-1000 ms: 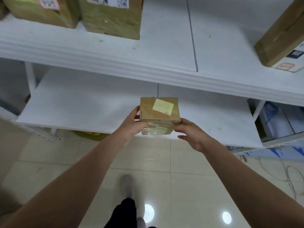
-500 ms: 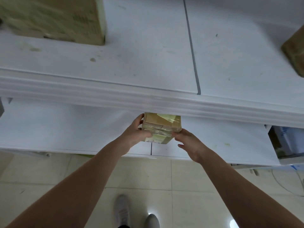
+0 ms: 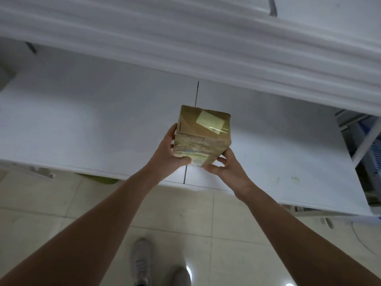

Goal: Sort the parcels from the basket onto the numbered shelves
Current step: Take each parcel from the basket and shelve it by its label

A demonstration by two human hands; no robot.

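Note:
A small taped cardboard parcel (image 3: 203, 134) with a pale yellow label on top is held between both hands over the lower white shelf (image 3: 86, 122). My left hand (image 3: 168, 150) grips its left side, thumb on the front face. On the right, my right hand (image 3: 227, 168) holds the lower corner with curled fingers. The parcel sits above the seam between the two shelf boards, near the front edge. I cannot tell whether its base touches the shelf.
The upper shelf's thick white edge (image 3: 206, 42) overhangs the far part of the lower shelf. A blue and white crate (image 3: 369, 145) stands at the right behind a white post. Something green (image 3: 99, 179) shows under the shelf. My shoes (image 3: 142, 263) stand on the tiled floor.
The view has tilted down and moved closer, so the upper shelf's top and its boxes are out of sight. The parcel has come further in over the lower shelf, both hands still on it.

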